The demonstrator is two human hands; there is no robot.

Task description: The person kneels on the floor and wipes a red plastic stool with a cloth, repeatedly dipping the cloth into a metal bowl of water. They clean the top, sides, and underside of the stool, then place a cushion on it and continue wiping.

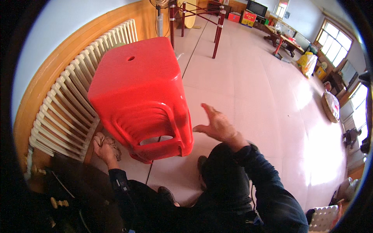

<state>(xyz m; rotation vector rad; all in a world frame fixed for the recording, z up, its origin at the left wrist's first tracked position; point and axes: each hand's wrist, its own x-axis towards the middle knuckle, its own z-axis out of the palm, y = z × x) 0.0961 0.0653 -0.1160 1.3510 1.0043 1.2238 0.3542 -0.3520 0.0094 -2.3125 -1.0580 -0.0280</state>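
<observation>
A stack of red plastic stools (140,72) stands on the tiled floor in front of me, close to the radiator. The top seat has a small hole in it. Left of the stack's lower part, my left hand (104,150) grips a crumpled brownish cloth (116,147). To the right of the stack, my right hand (217,123) is raised with thumb and fingers apart and nothing in it. A gap shows between it and the stools.
A cream cast radiator (70,84) runs along the left wall. Beyond the stools stands a dark red metal frame (217,38). Dark furniture with a knob (59,203) is at lower left. A low table (282,38) and a round basket (330,106) lie to the right.
</observation>
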